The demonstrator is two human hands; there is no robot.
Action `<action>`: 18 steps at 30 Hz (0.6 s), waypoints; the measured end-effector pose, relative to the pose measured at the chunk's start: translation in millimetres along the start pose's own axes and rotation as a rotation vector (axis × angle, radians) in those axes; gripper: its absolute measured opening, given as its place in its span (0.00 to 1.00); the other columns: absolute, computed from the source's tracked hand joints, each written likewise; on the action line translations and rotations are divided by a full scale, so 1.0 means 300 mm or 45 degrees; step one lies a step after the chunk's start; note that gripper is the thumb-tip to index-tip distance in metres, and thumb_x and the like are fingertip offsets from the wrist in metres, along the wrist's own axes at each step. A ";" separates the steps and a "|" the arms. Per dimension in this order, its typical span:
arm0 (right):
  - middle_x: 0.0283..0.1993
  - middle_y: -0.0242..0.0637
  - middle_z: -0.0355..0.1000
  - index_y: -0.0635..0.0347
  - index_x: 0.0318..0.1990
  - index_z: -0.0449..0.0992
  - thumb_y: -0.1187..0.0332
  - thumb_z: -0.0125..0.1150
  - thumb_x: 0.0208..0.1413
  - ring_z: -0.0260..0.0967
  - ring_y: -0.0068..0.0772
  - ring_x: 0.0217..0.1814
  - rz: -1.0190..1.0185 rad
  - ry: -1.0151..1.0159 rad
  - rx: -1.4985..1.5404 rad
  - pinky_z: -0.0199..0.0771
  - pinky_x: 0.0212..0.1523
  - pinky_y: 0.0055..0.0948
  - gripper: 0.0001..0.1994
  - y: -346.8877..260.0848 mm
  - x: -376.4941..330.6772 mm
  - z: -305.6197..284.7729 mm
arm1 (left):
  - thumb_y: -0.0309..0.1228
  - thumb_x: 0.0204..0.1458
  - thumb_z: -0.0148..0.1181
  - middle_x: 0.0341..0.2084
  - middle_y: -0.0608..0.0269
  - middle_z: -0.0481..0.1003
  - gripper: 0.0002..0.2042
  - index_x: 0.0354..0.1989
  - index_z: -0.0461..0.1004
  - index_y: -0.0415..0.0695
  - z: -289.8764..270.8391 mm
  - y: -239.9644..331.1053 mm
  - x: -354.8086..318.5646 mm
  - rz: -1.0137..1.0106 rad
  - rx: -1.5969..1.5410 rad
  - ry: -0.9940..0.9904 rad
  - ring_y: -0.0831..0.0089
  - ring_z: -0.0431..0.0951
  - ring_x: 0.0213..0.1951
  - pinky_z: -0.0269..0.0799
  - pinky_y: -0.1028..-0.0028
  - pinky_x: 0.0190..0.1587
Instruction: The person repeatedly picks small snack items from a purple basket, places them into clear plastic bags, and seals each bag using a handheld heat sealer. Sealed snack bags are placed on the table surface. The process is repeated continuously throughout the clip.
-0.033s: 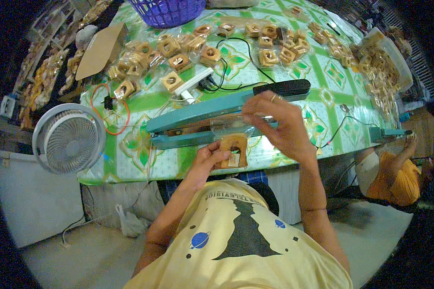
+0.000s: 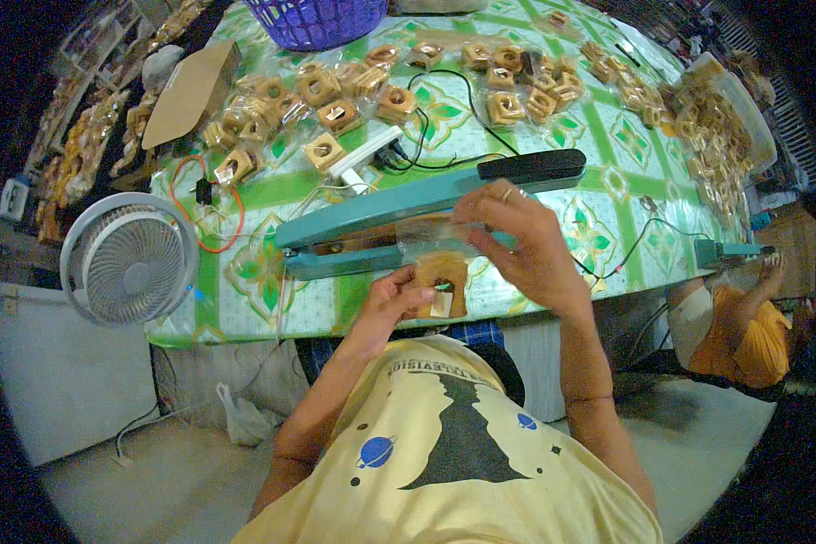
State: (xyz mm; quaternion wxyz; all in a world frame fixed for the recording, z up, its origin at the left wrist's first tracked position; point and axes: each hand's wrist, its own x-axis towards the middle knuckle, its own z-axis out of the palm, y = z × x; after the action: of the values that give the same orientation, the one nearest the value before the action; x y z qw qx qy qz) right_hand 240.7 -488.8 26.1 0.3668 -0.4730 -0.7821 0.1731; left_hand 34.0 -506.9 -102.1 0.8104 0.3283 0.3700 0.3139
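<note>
My left hand [image 2: 392, 308] grips the lower left of a light-brown wooden piece [image 2: 455, 288] with a hole through it and a small white label. This piece sits in a clear plastic bag [image 2: 431, 240], whose upper end lies at the jaws of a teal heat sealer [image 2: 381, 214]. The sealer's long arm is raised, with a black handle [image 2: 535, 167] at its right end. My right hand [image 2: 528, 243] is closed in a pinch at the bag's upper right corner, just below the arm; its fingertips are slightly blurred.
Several bagged wooden pieces [image 2: 317, 88] lie across the far table [image 2: 607, 186]. A white power strip [image 2: 364, 152] with cables sits behind the sealer. A fan [image 2: 134, 261] stands left, a purple basket [image 2: 322, 23] far back. Another person [image 2: 743, 331] sits at right beside a second sealer [image 2: 730, 250].
My right hand has shifted very slightly down and right. The wooden piece has turned a little in my left hand, and the sealer's arm has barely moved.
</note>
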 end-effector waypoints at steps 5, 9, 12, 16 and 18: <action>0.39 0.38 0.73 0.60 0.37 0.75 0.75 0.67 0.46 0.70 0.43 0.43 0.095 -0.025 -0.108 0.71 0.43 0.35 0.10 -0.002 -0.065 0.060 | 0.27 0.47 0.66 0.42 0.63 0.77 0.23 0.53 0.70 0.38 0.019 0.044 -0.058 0.047 0.134 -0.146 0.77 0.77 0.43 0.73 0.75 0.48; 0.36 0.38 0.72 0.60 0.34 0.73 0.77 0.65 0.46 0.69 0.44 0.40 0.156 -0.063 0.022 0.69 0.40 0.35 0.08 -0.023 -0.082 0.058 | 0.27 0.45 0.69 0.45 0.61 0.76 0.28 0.56 0.67 0.38 0.058 0.107 -0.079 0.029 0.161 -0.211 0.72 0.76 0.47 0.70 0.70 0.53; 0.34 0.39 0.70 0.61 0.32 0.72 0.78 0.63 0.47 0.68 0.44 0.38 0.123 -0.052 0.007 0.68 0.38 0.36 0.07 -0.069 -0.095 0.046 | 0.27 0.43 0.70 0.47 0.57 0.76 0.31 0.58 0.66 0.40 0.107 0.142 -0.091 0.313 0.101 -0.210 0.67 0.73 0.53 0.64 0.66 0.59; 0.35 0.43 0.69 0.60 0.35 0.69 0.77 0.61 0.44 0.66 0.51 0.39 -0.065 -0.009 0.032 0.67 0.35 0.44 0.10 -0.115 -0.081 0.033 | 0.26 0.44 0.69 0.49 0.53 0.75 0.24 0.53 0.72 0.42 0.146 0.190 -0.099 0.898 0.246 -0.050 0.64 0.67 0.60 0.58 0.63 0.64; 0.34 0.43 0.69 0.60 0.34 0.70 0.77 0.61 0.44 0.66 0.51 0.38 -0.107 0.039 0.050 0.67 0.35 0.43 0.09 -0.129 -0.069 0.035 | 0.25 0.46 0.68 0.47 0.53 0.76 0.16 0.45 0.76 0.41 0.144 0.217 -0.095 1.076 0.394 -0.039 0.64 0.70 0.57 0.62 0.65 0.61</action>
State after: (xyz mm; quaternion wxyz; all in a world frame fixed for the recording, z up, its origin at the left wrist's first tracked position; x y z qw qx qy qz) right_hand 215.1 -525.1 34.5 0.3950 -0.4351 -0.7920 0.1656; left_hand 36.3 -503.2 -19.1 0.5578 0.5725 0.2341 0.5535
